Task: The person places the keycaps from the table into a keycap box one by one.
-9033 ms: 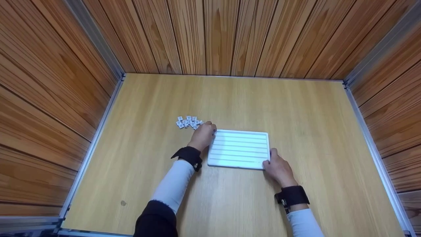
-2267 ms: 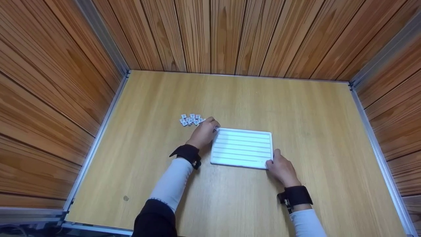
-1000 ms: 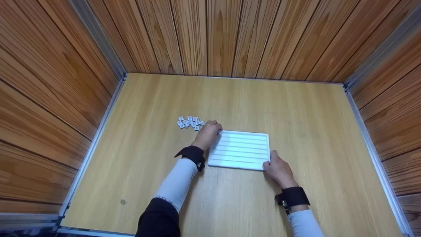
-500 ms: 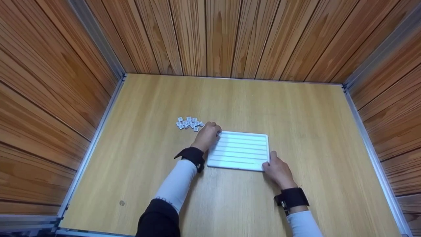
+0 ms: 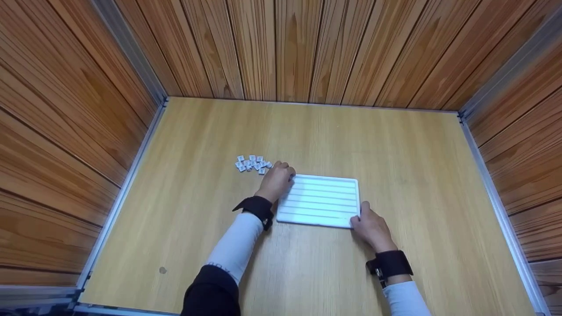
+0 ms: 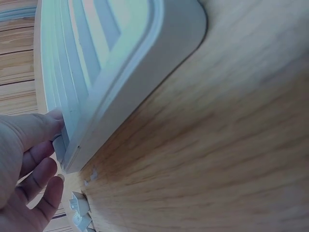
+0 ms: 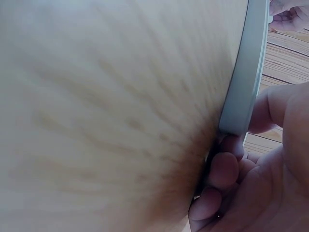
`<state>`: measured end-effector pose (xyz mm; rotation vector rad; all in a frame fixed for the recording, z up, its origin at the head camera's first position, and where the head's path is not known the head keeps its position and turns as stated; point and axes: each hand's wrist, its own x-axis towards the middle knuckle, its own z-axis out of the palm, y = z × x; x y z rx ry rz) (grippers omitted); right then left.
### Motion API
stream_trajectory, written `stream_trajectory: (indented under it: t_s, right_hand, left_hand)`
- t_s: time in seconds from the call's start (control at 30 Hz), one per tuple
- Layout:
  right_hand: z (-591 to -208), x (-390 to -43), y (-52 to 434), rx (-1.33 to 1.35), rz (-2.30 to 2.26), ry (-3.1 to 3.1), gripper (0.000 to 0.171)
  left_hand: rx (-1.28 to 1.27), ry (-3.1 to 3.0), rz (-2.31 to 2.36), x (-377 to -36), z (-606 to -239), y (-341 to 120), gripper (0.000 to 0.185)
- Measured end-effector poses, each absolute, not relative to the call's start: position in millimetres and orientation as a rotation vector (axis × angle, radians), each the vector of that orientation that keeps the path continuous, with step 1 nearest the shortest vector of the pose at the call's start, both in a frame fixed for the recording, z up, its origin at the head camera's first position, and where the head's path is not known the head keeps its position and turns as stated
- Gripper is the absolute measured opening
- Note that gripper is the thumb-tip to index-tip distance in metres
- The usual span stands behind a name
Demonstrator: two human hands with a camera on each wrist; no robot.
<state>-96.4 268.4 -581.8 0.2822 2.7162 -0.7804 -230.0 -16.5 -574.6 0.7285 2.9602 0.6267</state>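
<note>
A white ridged board (image 5: 318, 201) with a raised rim lies on the table. My left hand (image 5: 276, 181) is at its far left corner. In the left wrist view, the thumb and index finger of my left hand (image 6: 31, 154) pinch a small white tile (image 6: 59, 147) against the first groove; the fingers partly hide it. My right hand (image 5: 372, 226) grips the board's near right corner, thumb on the rim. In the right wrist view its curled fingers (image 7: 223, 170) press against the board's side (image 7: 244, 77).
Several small white tiles (image 5: 251, 163) with printed marks lie loosely grouped left of the board, just beyond my left hand. The wooden table (image 5: 417, 175) is enclosed by wood-panelled walls (image 5: 290, 48) with metal edging (image 5: 131, 180).
Since about two seconds ago my left hand has shifted slightly rightward, from beside the board's far left corner onto it. My right hand keeps its grip; the loose tiles look unchanged.
</note>
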Motion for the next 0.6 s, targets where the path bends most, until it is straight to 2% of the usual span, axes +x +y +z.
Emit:
stream_trajectory:
  t_s: [0.33, 0.6]
  right_hand:
    - [-582.3, -96.7, 267.5, 0.296, -0.79, 2.7, 0.03]
    - [-580.7, -97.2, 267.8, 0.303, -0.79, 2.686, 0.032]
  left_hand:
    - [0.718, 2.957, 0.6, -228.2, -571.9, -17.1, 0.017]
    - [0.719, 2.976, 0.604, -230.2, -571.7, -22.2, 0.029]
